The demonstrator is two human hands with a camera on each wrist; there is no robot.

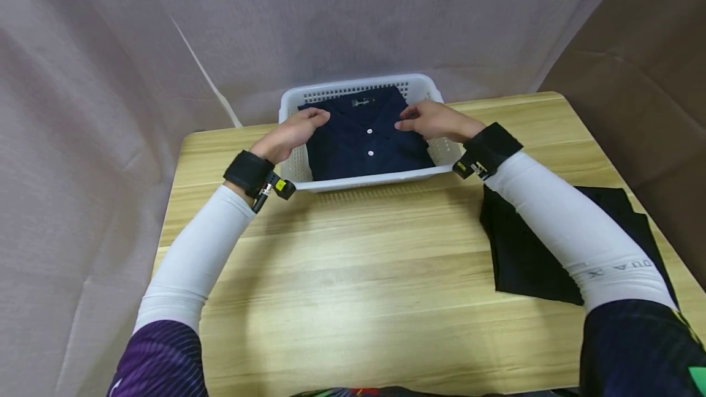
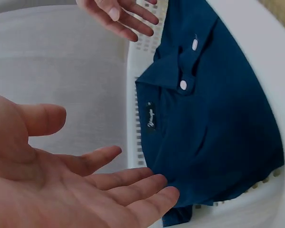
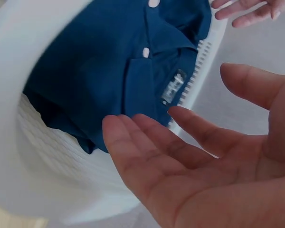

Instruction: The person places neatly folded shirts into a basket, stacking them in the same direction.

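Note:
A folded navy button-up shirt [image 1: 353, 146] lies in a white plastic basket [image 1: 358, 185], its collar and label toward the back wall. White buttons run down its middle. Over the shirt's left side, my left hand [image 1: 298, 130] has its fingers relaxed and holds nothing; the left wrist view shows the palm and spread fingers [image 2: 133, 183] beside the cloth. On the opposite side, my right hand [image 1: 436, 120] hovers near the collar, also holding nothing. Its loosely bent fingers [image 3: 147, 142] are seen near the shirt in the right wrist view; whether they touch it I cannot tell.
Folded black cloth [image 1: 529, 256] lies on the right of the wooden table [image 1: 353, 287], partly under my right forearm. The basket stands at the table's back edge, against a grey fabric curtain [image 1: 358, 17]. A brown panel [image 1: 651, 66] rises on the right.

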